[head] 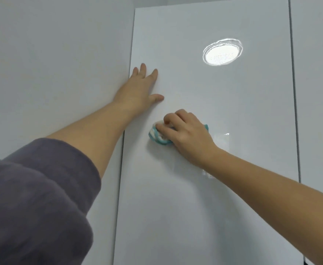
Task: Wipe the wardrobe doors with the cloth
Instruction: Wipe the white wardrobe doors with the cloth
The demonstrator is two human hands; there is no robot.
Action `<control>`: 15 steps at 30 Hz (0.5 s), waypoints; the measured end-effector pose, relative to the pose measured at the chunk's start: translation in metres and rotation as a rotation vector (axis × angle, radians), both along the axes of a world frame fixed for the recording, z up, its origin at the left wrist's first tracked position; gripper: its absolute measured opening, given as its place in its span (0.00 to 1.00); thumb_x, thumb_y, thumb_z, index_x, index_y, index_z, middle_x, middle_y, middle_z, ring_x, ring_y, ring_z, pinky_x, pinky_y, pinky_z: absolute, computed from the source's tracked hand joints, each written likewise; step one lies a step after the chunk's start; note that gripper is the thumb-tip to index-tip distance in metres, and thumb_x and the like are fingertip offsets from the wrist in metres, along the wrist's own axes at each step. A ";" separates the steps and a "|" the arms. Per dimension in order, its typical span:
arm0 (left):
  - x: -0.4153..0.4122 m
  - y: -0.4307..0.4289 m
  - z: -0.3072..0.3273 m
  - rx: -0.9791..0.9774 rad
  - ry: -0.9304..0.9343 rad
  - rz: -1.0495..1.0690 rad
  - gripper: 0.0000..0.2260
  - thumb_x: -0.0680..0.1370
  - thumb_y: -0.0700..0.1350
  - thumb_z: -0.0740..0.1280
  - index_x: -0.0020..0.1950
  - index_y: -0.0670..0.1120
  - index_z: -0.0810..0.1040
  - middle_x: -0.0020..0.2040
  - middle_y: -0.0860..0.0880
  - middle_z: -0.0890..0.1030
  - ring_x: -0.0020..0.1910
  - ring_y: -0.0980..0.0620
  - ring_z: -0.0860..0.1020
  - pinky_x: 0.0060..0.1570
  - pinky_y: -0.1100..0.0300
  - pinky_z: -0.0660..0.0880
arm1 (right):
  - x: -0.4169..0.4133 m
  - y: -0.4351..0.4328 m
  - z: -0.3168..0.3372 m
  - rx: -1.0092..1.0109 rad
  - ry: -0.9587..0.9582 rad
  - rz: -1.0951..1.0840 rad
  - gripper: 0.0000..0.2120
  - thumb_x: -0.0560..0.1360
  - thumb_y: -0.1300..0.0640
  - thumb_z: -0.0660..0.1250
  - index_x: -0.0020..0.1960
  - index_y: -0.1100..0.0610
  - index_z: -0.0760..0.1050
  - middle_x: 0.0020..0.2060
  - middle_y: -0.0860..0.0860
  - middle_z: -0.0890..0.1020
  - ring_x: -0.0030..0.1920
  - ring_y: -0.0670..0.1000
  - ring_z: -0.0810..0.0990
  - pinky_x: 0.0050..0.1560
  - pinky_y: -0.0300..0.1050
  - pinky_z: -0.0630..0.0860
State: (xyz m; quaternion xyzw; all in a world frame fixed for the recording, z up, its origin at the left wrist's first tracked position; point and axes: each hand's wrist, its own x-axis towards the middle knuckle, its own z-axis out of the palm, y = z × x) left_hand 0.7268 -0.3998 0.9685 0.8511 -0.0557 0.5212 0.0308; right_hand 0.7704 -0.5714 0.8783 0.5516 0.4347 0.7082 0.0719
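Note:
A glossy white wardrobe door (223,115) fills the middle of the head view. My right hand (185,132) presses a bunched teal-and-white cloth (157,137) flat against the door, near its left side. The cloth shows mostly at my fingertips, with a small teal corner behind my hand. My left hand (140,92) lies flat on the door near its left edge, above the cloth, fingers spread and holding nothing.
A second white door (317,92) starts past a dark vertical gap at the right. A plain white wall (51,64) lies left of the door. A round ceiling lamp's reflection (221,51) shines on the upper door. My grey-purple sleeve (32,197) fills the lower left.

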 end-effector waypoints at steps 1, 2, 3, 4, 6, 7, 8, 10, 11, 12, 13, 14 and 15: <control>-0.001 0.000 0.000 -0.001 0.006 -0.004 0.35 0.80 0.57 0.63 0.80 0.52 0.50 0.81 0.46 0.44 0.79 0.46 0.45 0.75 0.49 0.55 | -0.002 0.003 -0.013 -0.062 -0.009 0.005 0.12 0.77 0.69 0.59 0.49 0.61 0.80 0.41 0.56 0.79 0.38 0.57 0.74 0.35 0.50 0.68; -0.002 0.000 -0.001 -0.006 0.009 -0.006 0.35 0.80 0.57 0.64 0.80 0.52 0.49 0.81 0.46 0.44 0.79 0.46 0.44 0.75 0.49 0.55 | -0.003 0.005 -0.029 -0.167 -0.022 0.004 0.12 0.79 0.67 0.58 0.50 0.61 0.80 0.41 0.55 0.79 0.38 0.56 0.74 0.35 0.49 0.68; -0.003 0.001 -0.002 -0.011 0.013 -0.006 0.35 0.80 0.57 0.64 0.81 0.52 0.49 0.81 0.46 0.44 0.79 0.47 0.44 0.75 0.50 0.55 | -0.006 0.006 -0.044 -0.282 -0.041 -0.005 0.12 0.80 0.66 0.58 0.50 0.60 0.80 0.42 0.54 0.79 0.38 0.56 0.74 0.35 0.49 0.68; -0.004 0.000 -0.002 -0.013 0.016 -0.008 0.35 0.80 0.57 0.64 0.81 0.52 0.49 0.81 0.47 0.44 0.79 0.47 0.44 0.75 0.50 0.54 | -0.007 0.006 -0.053 -0.362 -0.055 -0.029 0.12 0.80 0.65 0.58 0.50 0.59 0.80 0.42 0.53 0.79 0.38 0.55 0.74 0.35 0.48 0.68; -0.004 0.000 -0.002 -0.010 0.014 -0.003 0.35 0.79 0.57 0.64 0.81 0.52 0.49 0.81 0.46 0.44 0.79 0.47 0.44 0.75 0.50 0.55 | -0.003 0.008 -0.052 -0.382 -0.084 -0.045 0.12 0.79 0.66 0.59 0.50 0.58 0.80 0.42 0.52 0.79 0.38 0.55 0.75 0.35 0.47 0.68; -0.003 0.000 -0.002 -0.005 0.012 0.004 0.36 0.79 0.57 0.64 0.80 0.52 0.49 0.81 0.46 0.45 0.79 0.46 0.45 0.75 0.50 0.55 | 0.000 0.011 -0.044 -0.345 -0.091 -0.040 0.11 0.79 0.66 0.60 0.50 0.57 0.80 0.41 0.52 0.79 0.38 0.54 0.75 0.35 0.47 0.67; -0.003 -0.001 -0.001 0.001 0.008 0.016 0.36 0.79 0.58 0.65 0.80 0.52 0.50 0.81 0.46 0.45 0.79 0.46 0.46 0.74 0.50 0.56 | 0.002 0.014 -0.034 -0.299 -0.096 -0.032 0.11 0.78 0.66 0.61 0.50 0.57 0.80 0.40 0.52 0.78 0.38 0.54 0.74 0.34 0.47 0.67; -0.004 -0.001 0.002 0.021 0.001 0.047 0.36 0.78 0.59 0.65 0.80 0.52 0.51 0.81 0.45 0.46 0.79 0.45 0.48 0.73 0.50 0.58 | 0.005 0.024 -0.014 -0.206 -0.120 -0.011 0.09 0.77 0.66 0.62 0.48 0.58 0.81 0.39 0.52 0.78 0.37 0.54 0.73 0.34 0.47 0.65; -0.006 -0.002 0.003 0.028 0.000 0.056 0.36 0.78 0.59 0.65 0.80 0.52 0.51 0.81 0.44 0.47 0.79 0.44 0.49 0.73 0.50 0.58 | 0.006 0.028 -0.007 -0.173 -0.127 -0.008 0.09 0.77 0.66 0.63 0.48 0.58 0.81 0.39 0.52 0.78 0.37 0.55 0.73 0.34 0.47 0.64; -0.007 -0.002 0.004 0.033 0.001 0.062 0.36 0.78 0.59 0.65 0.80 0.52 0.52 0.81 0.44 0.48 0.79 0.44 0.50 0.73 0.50 0.59 | 0.007 0.033 -0.003 -0.149 -0.131 -0.012 0.09 0.76 0.67 0.63 0.48 0.58 0.81 0.39 0.52 0.78 0.37 0.55 0.74 0.34 0.47 0.64; -0.009 -0.003 0.005 0.038 0.003 0.069 0.35 0.78 0.59 0.65 0.80 0.52 0.53 0.81 0.44 0.48 0.79 0.43 0.51 0.73 0.50 0.59 | 0.007 0.038 0.000 -0.129 -0.129 -0.020 0.10 0.75 0.67 0.63 0.49 0.57 0.81 0.40 0.52 0.78 0.37 0.55 0.74 0.35 0.46 0.63; -0.011 -0.004 0.005 0.043 0.002 0.076 0.34 0.79 0.59 0.64 0.80 0.52 0.53 0.81 0.44 0.49 0.79 0.43 0.52 0.72 0.50 0.59 | 0.007 0.041 0.001 -0.111 -0.120 -0.027 0.10 0.74 0.68 0.63 0.50 0.57 0.81 0.40 0.52 0.78 0.38 0.54 0.74 0.36 0.46 0.62; -0.012 -0.004 0.005 0.050 -0.001 0.088 0.33 0.80 0.58 0.63 0.80 0.52 0.54 0.80 0.44 0.50 0.78 0.43 0.54 0.72 0.51 0.60 | 0.007 0.044 0.002 -0.090 -0.110 -0.019 0.11 0.74 0.68 0.63 0.50 0.58 0.81 0.41 0.52 0.79 0.38 0.54 0.74 0.36 0.46 0.61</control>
